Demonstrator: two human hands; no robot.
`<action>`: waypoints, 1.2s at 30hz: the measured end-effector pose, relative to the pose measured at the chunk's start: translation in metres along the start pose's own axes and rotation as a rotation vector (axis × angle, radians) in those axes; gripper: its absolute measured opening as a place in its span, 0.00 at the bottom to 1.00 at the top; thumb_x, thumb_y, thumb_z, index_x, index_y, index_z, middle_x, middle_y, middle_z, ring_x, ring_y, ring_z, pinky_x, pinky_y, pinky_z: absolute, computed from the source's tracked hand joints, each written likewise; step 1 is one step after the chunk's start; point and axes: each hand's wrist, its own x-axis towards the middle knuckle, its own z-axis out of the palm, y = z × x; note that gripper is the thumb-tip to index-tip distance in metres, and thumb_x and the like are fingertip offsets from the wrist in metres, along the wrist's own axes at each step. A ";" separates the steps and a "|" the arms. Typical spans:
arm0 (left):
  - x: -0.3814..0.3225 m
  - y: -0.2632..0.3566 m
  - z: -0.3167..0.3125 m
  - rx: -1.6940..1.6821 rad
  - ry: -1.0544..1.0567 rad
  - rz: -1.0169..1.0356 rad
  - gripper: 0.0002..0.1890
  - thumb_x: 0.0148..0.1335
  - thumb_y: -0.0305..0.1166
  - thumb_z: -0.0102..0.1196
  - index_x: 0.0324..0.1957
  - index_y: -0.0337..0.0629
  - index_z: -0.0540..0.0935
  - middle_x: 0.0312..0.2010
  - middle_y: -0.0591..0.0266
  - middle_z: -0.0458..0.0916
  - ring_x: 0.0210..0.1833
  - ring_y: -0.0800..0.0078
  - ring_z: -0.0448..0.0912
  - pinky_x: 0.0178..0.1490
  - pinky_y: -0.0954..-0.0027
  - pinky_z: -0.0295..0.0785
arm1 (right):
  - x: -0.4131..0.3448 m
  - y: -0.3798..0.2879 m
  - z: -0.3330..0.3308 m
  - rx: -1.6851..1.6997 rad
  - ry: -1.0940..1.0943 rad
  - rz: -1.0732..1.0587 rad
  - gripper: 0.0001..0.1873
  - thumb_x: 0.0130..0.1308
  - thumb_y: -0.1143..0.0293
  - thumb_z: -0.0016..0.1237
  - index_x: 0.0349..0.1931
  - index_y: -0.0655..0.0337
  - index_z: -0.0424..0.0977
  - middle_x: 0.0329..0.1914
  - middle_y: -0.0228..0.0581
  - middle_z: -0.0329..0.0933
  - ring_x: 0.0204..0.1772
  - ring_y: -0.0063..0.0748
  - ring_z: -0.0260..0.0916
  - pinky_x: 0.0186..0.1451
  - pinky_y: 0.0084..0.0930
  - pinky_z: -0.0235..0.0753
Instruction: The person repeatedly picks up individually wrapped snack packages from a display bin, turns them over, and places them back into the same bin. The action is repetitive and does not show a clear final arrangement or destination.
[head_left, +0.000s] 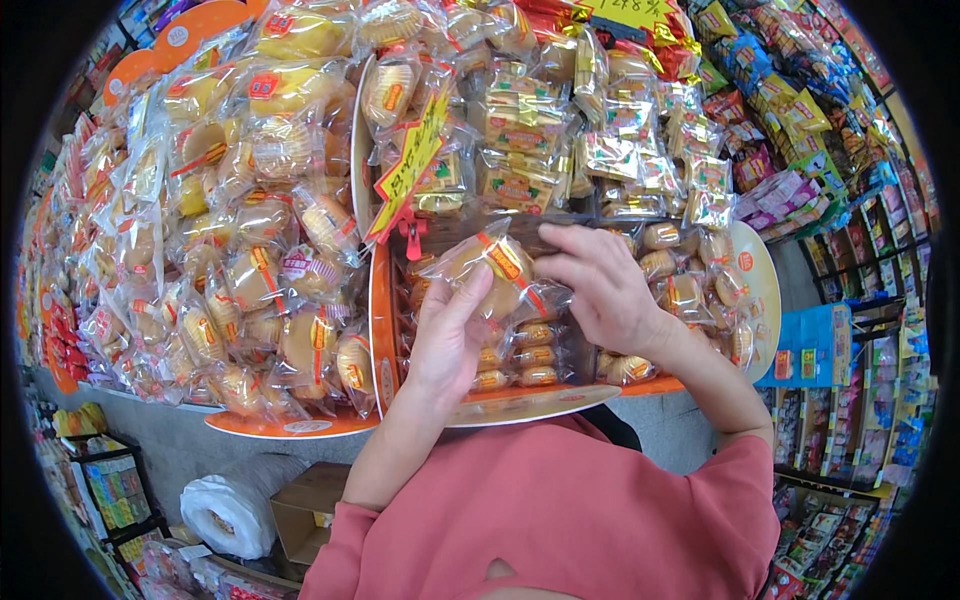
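A clear-wrapped bun or cake (504, 281) with a red band and printed label is held in my left hand (448, 341), its thumb pressed on the near side. My right hand (611, 285) hovers at the packet's right side with fingers bent and slightly apart; whether a fingertip touches the wrapper cannot be made out. Below both hands is an orange-edged display bin compartment (384, 322). Stacked rows of small wrapped cakes (536, 354) line it, partly hidden by my left hand and the held packet.
Loose wrapped pastries (247, 285) are heaped at left. Boxed-looking wrapped biscuits (517, 150) fill the far compartment. A yellow price sign (411, 169) stands in a red clip (412, 238). Snack shelves (847, 427) rise at right; a plastic roll (229, 514) and cardboard box (307, 514) lie lower left.
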 end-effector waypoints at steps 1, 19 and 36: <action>-0.001 -0.001 0.000 0.014 0.001 0.004 0.24 0.73 0.34 0.57 0.67 0.47 0.68 0.60 0.63 0.77 0.61 0.71 0.78 0.58 0.63 0.78 | -0.001 -0.004 -0.002 0.036 -0.009 0.137 0.26 0.55 0.83 0.53 0.58 0.61 0.74 0.60 0.46 0.77 0.63 0.43 0.74 0.62 0.39 0.72; 0.003 -0.007 -0.016 0.025 -0.004 0.037 0.19 0.77 0.43 0.46 0.61 0.43 0.73 0.58 0.58 0.79 0.63 0.66 0.77 0.67 0.59 0.71 | -0.013 -0.016 0.037 1.097 -0.035 0.849 0.09 0.73 0.72 0.54 0.49 0.67 0.78 0.42 0.30 0.82 0.44 0.13 0.77 0.46 0.16 0.79; 0.007 -0.005 -0.017 0.309 0.087 0.294 0.14 0.71 0.28 0.57 0.57 0.37 0.80 0.53 0.58 0.83 0.57 0.73 0.80 0.63 0.68 0.74 | -0.010 -0.014 0.018 0.836 -0.318 0.901 0.17 0.67 0.63 0.62 0.45 0.68 0.77 0.35 0.38 0.82 0.37 0.20 0.78 0.40 0.25 0.79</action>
